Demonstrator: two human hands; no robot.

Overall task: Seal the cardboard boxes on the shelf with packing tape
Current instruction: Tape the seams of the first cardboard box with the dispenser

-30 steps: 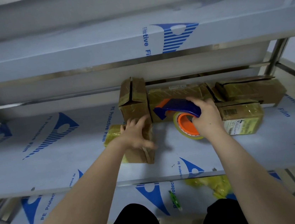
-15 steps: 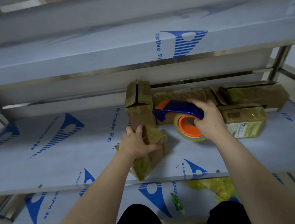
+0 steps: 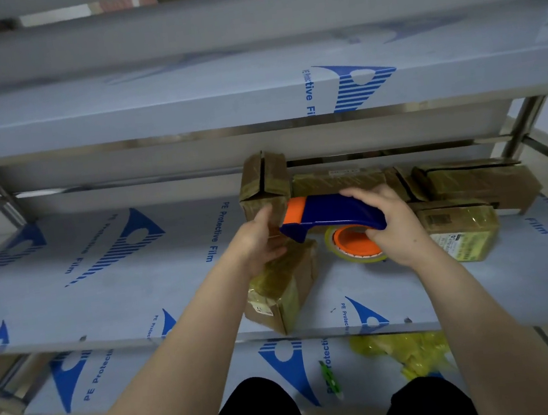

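Observation:
A small cardboard box (image 3: 281, 291) wrapped in yellowish tape lies at an angle near the front edge of the middle shelf (image 3: 103, 290). My left hand (image 3: 257, 240) holds its far end, fingers curled over the top. My right hand (image 3: 395, 223) grips the handle of a blue and orange tape dispenser (image 3: 328, 214), whose orange roll (image 3: 354, 244) hangs just above the shelf. The dispenser's nose sits right beside my left hand, over the box's far end.
An upright box (image 3: 264, 182) with an open top seam stands behind my left hand. More taped boxes lie at the back (image 3: 338, 180) and right (image 3: 476, 182), one with a label (image 3: 460, 231). Yellow tape scraps (image 3: 407, 349) and a green cutter (image 3: 330, 378) lie on the lower shelf.
My left hand has swung the small box round and pulled it toward the shelf's front edge. The dispenser has moved left and tipped flatter, closer to my left hand.

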